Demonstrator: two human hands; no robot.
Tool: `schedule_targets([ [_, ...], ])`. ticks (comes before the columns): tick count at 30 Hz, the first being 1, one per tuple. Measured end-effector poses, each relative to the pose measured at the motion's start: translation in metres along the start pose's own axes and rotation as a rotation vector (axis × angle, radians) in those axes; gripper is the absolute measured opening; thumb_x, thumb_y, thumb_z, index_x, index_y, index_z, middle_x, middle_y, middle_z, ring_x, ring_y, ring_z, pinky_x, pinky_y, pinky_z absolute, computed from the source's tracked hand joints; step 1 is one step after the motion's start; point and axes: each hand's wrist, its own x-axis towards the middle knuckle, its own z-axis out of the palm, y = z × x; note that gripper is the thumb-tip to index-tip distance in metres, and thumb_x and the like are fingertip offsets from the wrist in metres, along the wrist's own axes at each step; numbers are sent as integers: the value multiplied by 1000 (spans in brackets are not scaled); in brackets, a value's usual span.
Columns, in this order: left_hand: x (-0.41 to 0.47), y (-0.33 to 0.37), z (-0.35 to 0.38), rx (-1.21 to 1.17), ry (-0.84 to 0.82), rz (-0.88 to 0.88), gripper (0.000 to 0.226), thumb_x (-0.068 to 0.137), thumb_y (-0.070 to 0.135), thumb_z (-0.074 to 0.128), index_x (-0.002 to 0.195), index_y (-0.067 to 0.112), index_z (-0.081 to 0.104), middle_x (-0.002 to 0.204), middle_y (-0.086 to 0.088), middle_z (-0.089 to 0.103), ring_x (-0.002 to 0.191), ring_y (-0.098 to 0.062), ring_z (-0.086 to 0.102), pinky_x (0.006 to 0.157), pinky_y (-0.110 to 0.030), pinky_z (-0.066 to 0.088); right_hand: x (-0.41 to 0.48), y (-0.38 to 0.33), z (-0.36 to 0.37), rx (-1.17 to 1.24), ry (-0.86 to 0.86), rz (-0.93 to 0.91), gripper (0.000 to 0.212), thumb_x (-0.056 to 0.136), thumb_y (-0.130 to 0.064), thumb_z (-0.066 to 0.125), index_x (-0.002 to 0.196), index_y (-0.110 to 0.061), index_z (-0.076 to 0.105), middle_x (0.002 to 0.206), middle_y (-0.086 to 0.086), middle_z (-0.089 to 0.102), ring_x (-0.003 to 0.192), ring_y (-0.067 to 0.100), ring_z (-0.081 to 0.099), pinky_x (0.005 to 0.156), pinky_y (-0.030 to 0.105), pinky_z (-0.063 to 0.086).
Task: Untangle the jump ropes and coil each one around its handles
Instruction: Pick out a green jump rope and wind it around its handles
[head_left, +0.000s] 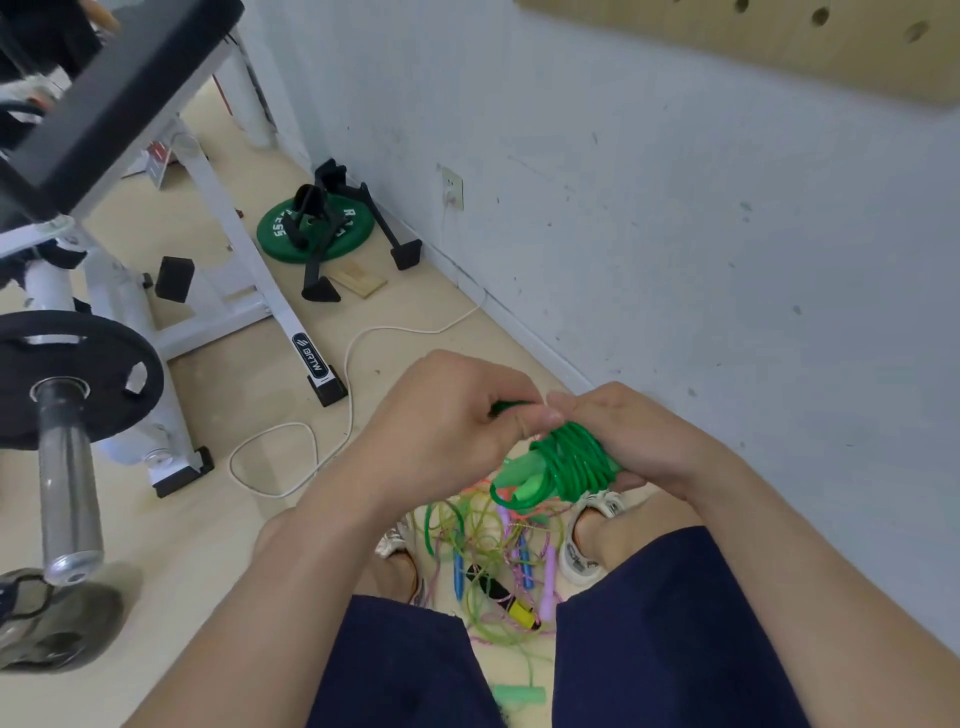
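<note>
Green jump rope (574, 462): coiled round its handles (514, 480), long axis slanting lower-left. Your right hand (644, 441) grips the coil; your left hand (447, 431) pinches the rope.

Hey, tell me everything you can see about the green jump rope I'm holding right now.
The green jump rope looks like glossy plastic cord, wound in many tight turns around its two lighter green handles, which lie side by side and poke out lower left. The right hand grips the bundle; the left hand pinches cord at its top. A short loop hangs loose under the handles. It is held above the tangled ropes on the floor.
</note>
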Motion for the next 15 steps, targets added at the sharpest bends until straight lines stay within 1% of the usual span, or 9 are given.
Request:
schedule_targets([
  [2,-3,9,-8,135,8,88,32,86,48,54,77,22,71,58,4,59,59,-11,53,52,-25,38,-2,-4,4,-50,5,-2,42,100,-37,49,76,-4,57,48,2,28,37,12,22,39,16,18],
  [4,-3,8,-13,49,43,55,30,85,46,57,74,22,70,56,4,59,57,-8,52,51,-24,38,-7,-10,5,-99,25,-10,50,101,-37,47,78,6,58,52,3,28,37,11,23,39,16,19],
  [5,-2,4,-13,-51,65,-8,25,84,42,62,71,22,70,55,4,60,54,-6,51,50,-23,38,-11,-13,5,-114,35,-14,53,101,-38,45,80,8,58,53,3,30,37,10,26,39,16,21],
  [7,1,-13,-5,-299,117,-188,21,84,25,70,64,18,68,46,6,53,45,-3,43,46,-17,31,-20,-21,6,-122,33,-27,45,102,-39,43,79,-7,64,56,3,34,37,7,31,40,16,27],
  [9,-2,-30,15,-634,169,-395,30,88,9,64,58,14,67,39,10,39,38,-2,30,41,-16,23,-27,-25,9,-115,39,-45,40,102,-39,43,81,-13,65,56,-1,38,36,3,36,38,14,31],
  [10,-6,-35,29,-787,186,-476,36,89,4,59,56,14,67,40,9,38,37,-3,28,39,-17,21,-29,-25,12,-102,63,-56,39,102,-38,43,81,-14,65,54,-3,42,37,2,39,38,13,34],
  [12,-16,-32,60,-960,193,-579,48,91,-2,51,49,15,64,40,9,42,35,-2,33,39,-15,26,-26,-21,19,28,172,-74,36,102,-36,45,78,-16,64,53,-6,48,42,4,47,41,16,40],
  [13,-22,-28,74,-954,190,-604,50,91,-3,49,47,15,60,40,11,41,36,-1,33,41,-15,27,-21,-17,22,150,253,-67,35,101,-34,47,74,-17,61,54,-6,49,46,7,50,42,18,42],
  [15,-31,-20,95,-820,197,-602,42,93,5,51,55,19,61,43,12,35,39,-3,27,44,-19,23,-8,-7,28,381,438,-44,37,99,-28,50,66,-14,51,59,0,41,53,16,48,46,23,45],
])
